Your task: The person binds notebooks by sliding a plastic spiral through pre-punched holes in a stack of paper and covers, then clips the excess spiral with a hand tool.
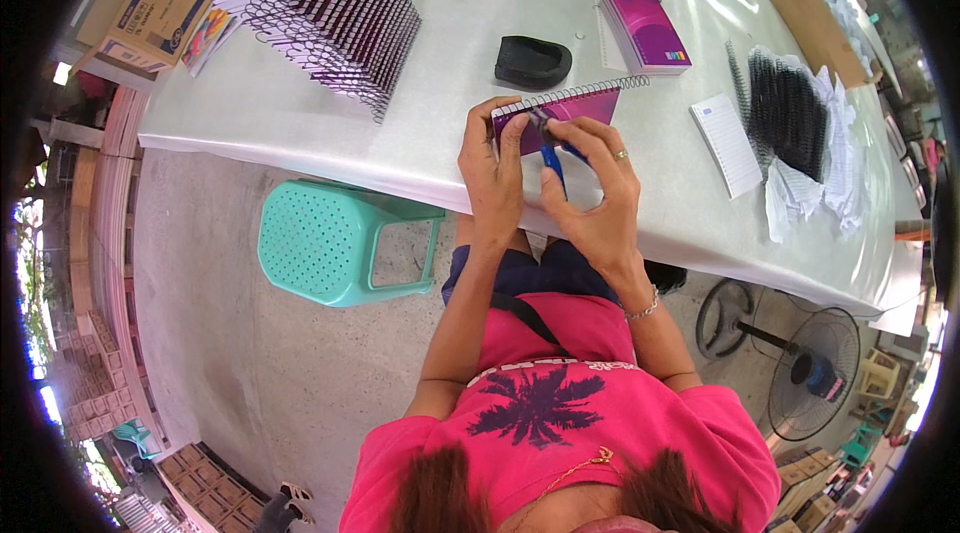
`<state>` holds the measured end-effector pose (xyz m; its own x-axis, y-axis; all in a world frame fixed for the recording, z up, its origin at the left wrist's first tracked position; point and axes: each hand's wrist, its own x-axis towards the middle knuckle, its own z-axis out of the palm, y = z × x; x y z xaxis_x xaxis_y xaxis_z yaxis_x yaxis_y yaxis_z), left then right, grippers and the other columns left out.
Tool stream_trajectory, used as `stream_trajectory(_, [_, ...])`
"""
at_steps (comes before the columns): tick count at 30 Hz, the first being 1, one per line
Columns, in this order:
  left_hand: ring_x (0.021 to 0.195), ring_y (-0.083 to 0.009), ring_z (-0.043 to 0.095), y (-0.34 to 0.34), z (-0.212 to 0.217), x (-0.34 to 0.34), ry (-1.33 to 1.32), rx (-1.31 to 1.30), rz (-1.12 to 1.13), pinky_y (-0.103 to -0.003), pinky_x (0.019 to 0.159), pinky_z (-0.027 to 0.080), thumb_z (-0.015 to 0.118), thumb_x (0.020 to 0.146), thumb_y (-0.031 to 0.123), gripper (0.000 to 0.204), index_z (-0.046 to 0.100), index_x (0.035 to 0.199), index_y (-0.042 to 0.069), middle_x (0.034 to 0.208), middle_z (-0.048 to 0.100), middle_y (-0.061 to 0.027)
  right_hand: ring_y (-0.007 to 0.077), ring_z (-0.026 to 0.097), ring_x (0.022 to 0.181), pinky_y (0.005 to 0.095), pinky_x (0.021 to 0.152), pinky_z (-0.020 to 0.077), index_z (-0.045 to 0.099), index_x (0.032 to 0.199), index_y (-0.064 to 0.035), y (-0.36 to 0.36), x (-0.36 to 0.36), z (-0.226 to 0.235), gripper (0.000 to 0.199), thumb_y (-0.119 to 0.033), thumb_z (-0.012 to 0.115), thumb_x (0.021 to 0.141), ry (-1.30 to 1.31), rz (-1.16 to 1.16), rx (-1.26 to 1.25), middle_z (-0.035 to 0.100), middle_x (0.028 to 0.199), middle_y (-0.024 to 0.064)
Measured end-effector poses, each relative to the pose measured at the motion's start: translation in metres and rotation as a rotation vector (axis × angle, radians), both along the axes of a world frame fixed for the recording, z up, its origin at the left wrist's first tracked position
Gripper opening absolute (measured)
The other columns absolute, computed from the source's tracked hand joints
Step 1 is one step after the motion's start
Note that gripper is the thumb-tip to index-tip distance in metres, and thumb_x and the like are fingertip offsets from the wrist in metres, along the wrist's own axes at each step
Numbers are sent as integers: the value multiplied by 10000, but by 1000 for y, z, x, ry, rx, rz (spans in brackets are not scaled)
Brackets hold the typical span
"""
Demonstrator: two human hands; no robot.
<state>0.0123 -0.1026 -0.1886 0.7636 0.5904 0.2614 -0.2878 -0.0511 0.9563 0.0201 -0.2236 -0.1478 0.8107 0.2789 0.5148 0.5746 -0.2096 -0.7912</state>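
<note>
My left hand [493, 155] is closed on the left end of a purple spiral notebook [592, 107], its thumb on the cover and fingers behind. The black wire coil runs along the notebook's top edge and sticks out past its right end. Between the thumb and fingers of my right hand [605, 188] are blue-handled pliers [552, 161]. Their metal jaws sit near the coil beside my left thumb; whether they grip the wire I cannot tell. A black curved holder [533, 62] lies on the table just beyond the notebook.
Tall stacks of coil-bound notebooks [335, 18] stand at the back left. Purple covers [647, 30] are piled to the right. Farther right lie a lined pad [726, 145] and a bundle of black coils [790, 113]. A green stool [315, 243] and a fan [812, 373] stand below the table.
</note>
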Motion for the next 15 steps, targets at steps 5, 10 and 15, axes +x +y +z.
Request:
stream_trajectory(5, [879,-144,667,3,6,-6,-14,50,13,-256,746,520,565,951,-20,192,633,1130,-15,958,687,-105,316,602,992,396,874,502,665,1195,-50,3,-5,-2,476,-62,739,725,-172,29,-140,599,1156,149])
stream_trajectory(10, [980,-191,710,5,9,-9,0,74,0,-273,797,544,530,927,-76,258,654,1143,-5,989,726,-145,320,595,982,407,865,499,667,1205,-57,6,-4,-7,486,-82,747,727,-223,20,-183,598,1161,144])
stream_trajectory(15, [926,-175,720,4,11,-11,5,129,35,-270,768,554,536,920,-81,275,667,1145,7,961,739,-135,328,601,968,401,843,509,665,1205,-44,7,-7,-9,478,-80,746,736,-180,29,-152,603,1140,149])
